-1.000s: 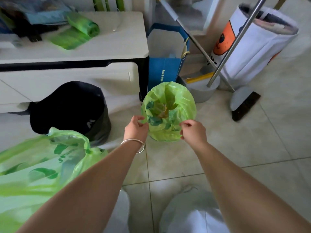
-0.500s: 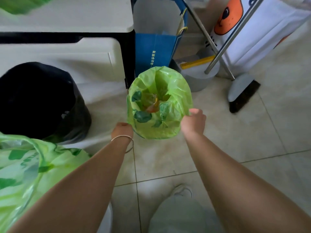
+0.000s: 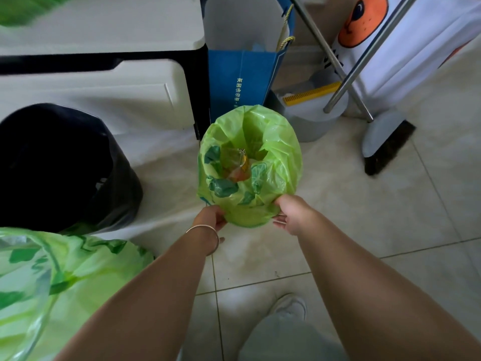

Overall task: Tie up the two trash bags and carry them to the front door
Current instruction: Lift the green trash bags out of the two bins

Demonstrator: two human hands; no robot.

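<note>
A small green trash bag [image 3: 276, 152] stands open on the tiled floor in the middle of the view, with orange and clear rubbish showing inside. My left hand [image 3: 209, 217] pinches its near rim on the left, a bangle on the wrist. My right hand [image 3: 291, 213] grips the near rim on the right. A second, larger green trash bag [image 3: 65, 277] with dark green print lies open at the lower left, beside my left forearm and untouched.
A black bin [image 3: 59, 162] stands at the left in front of a white cabinet [image 3: 104, 82]. Behind the small bag are a blue paper bag [image 3: 242, 79], a grey dustpan [image 3: 312, 118], a broom [image 3: 385, 144] and a white printed sack [image 3: 406, 48]. My shoe [image 3: 289, 306] shows below.
The view has tilted down and closer. Both hands have slid to the near rim of the small bag and now hold it closer together.
</note>
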